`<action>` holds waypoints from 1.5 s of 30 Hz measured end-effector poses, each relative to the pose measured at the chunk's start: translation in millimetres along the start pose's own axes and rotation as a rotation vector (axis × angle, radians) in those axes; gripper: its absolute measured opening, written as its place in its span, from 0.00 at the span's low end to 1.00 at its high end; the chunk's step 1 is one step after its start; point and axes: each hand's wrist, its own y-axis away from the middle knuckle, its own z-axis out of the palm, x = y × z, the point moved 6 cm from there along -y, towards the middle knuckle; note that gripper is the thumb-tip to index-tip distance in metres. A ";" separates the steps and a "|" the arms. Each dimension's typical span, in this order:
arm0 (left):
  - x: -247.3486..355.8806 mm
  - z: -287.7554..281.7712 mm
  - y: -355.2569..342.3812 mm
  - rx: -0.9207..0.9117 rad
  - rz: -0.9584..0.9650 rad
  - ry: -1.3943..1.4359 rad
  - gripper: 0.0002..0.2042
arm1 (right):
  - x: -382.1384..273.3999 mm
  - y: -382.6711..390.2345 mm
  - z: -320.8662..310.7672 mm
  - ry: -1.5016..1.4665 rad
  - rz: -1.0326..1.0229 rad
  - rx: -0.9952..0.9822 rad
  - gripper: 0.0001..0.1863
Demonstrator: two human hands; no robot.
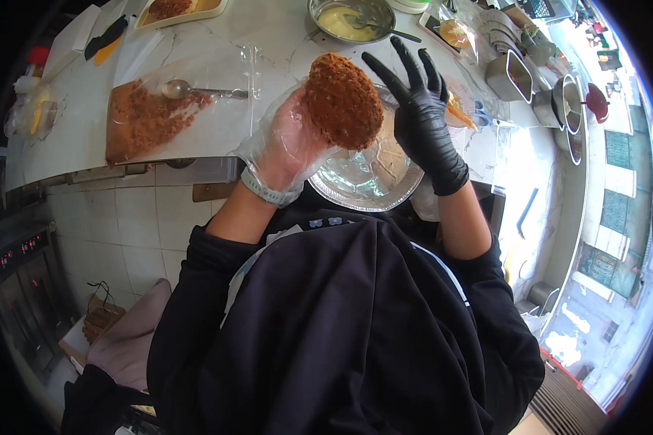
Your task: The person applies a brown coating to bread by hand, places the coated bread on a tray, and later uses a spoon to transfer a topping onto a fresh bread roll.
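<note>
In my left hand (292, 138), which wears a clear plastic glove, is a round bun (345, 101) covered in reddish-brown, floss-like crumbs. The hand props it up from its left side, above the work table. Just right of the bun, my right hand (424, 119) in a black glove is raised with its fingers spread; nothing is in it. Below both hands lies a round foil pan (366, 181), its shiny inside partly covered by the bun and hands. To the left, a clear plastic bag (225, 116) holds loose reddish-brown crumbs (149, 119) and a metal spoon (189, 90).
A metal bowl (323, 30) of pale yellow cream with a utensil stands at the back. A shallow tray (218, 10) with a brown-coated piece sits at the far left. Metal containers (508, 76) line the right side. The table's front edge (72, 174) runs close to me.
</note>
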 end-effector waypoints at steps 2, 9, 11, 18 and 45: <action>-0.2 -0.9 0.8 -0.005 0.001 0.020 0.22 | 1.9 -10.0 0.5 -0.016 -0.022 0.003 0.44; -3.2 12.7 8.3 0.031 0.004 -0.113 0.21 | 0.5 -26.4 0.2 0.080 -0.078 -0.076 0.40; -1.6 11.7 9.2 0.052 0.021 -0.179 0.21 | -3.4 -28.9 -0.9 0.100 -0.099 -0.069 0.37; -3.2 7.5 4.9 0.122 -0.022 -0.171 0.20 | -16.1 -29.7 -6.3 0.111 -0.138 -0.065 0.33; 7.3 4.2 -2.0 0.079 -0.068 -0.037 0.24 | 21.2 2.7 -28.6 -0.652 0.049 0.052 0.30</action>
